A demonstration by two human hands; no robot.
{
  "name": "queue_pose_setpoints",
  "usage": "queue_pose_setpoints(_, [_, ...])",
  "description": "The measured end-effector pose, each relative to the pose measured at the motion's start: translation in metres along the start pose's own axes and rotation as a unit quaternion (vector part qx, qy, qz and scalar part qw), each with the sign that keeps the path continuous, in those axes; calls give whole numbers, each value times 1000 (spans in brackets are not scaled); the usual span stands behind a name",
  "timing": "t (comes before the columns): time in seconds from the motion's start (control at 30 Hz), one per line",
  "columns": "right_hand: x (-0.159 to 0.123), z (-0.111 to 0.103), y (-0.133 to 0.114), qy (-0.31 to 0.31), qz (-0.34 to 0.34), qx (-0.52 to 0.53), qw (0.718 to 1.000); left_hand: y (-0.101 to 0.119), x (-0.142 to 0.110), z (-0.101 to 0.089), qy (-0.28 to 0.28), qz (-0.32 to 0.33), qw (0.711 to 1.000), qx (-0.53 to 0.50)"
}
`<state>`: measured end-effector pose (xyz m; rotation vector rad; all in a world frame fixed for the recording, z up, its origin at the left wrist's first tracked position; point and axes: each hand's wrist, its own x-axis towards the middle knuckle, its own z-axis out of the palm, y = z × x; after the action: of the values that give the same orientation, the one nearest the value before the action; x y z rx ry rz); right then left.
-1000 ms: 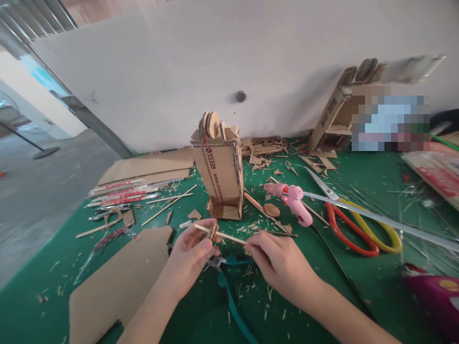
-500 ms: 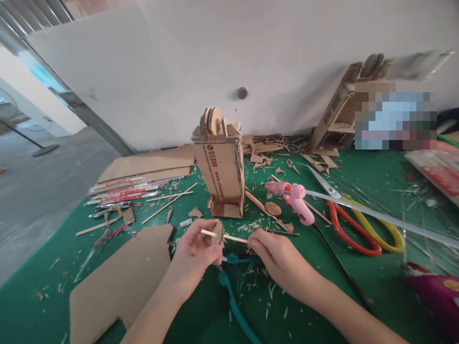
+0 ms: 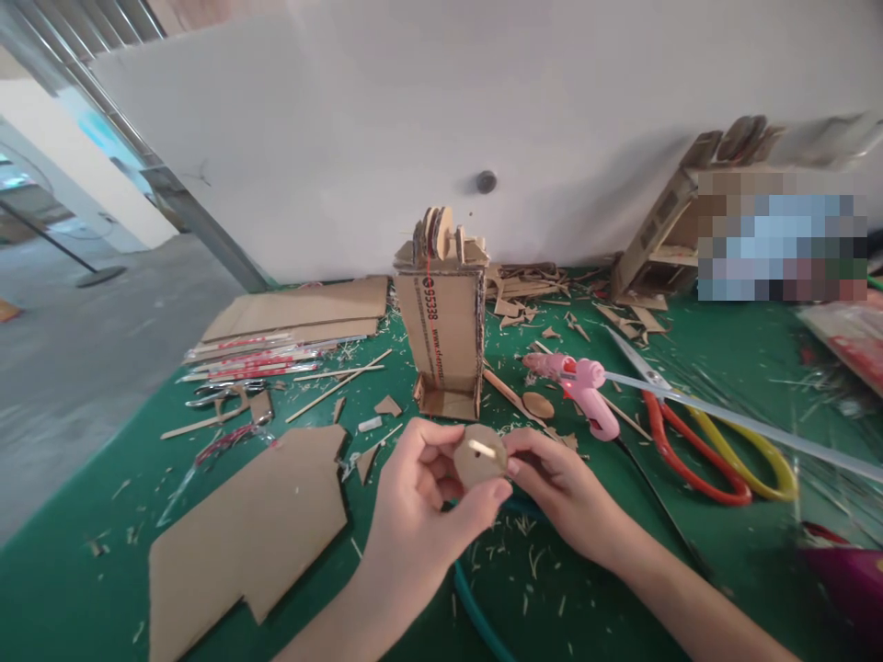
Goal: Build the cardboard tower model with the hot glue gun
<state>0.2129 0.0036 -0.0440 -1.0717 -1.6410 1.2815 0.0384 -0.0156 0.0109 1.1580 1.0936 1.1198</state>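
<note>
My left hand [image 3: 431, 501] pinches a small round cardboard disc [image 3: 470, 471] between thumb and fingers, its flat face turned towards me. A thin wooden stick [image 3: 481, 449] pokes out of that face, with a dark small hole beside it. My right hand [image 3: 562, 487] is closed at the disc's right edge, around the rear part of the stick, which is mostly hidden behind the disc. Just beyond both hands stands an upright cardboard tower [image 3: 448, 340] with cardboard wheels [image 3: 434, 232] on top and a red thread down its front. Below my hands runs a teal strap-like piece [image 3: 475, 611].
A pink glue gun [image 3: 586, 391] and red-and-yellow-handled scissors [image 3: 690, 432] lie to the right. A large cardboard sheet [image 3: 248, 533] and wrapped sticks [image 3: 255, 359] are on the left. Scraps litter the green table [image 3: 83, 570]; another cardboard structure [image 3: 662, 221] stands behind right.
The disc has turned from edge-on to face me, and its stick now points towards me. My right hand has come in close to the disc. The view has shifted slightly left.
</note>
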Motion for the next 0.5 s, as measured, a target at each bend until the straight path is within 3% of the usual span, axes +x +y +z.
queue_pose_setpoints(0.13, [-3,-3,0,-32,23,169,985,11,3,14,-23,5,999,-38])
queue_pose_setpoints(0.23, [-3,-6,3,-55,33,236,970,15,8,21,-41,-1,995,-90])
queue_pose_setpoints(0.5, [-1,-16,1,16,18,103,994,10,28,20,-93,-11,986,-137])
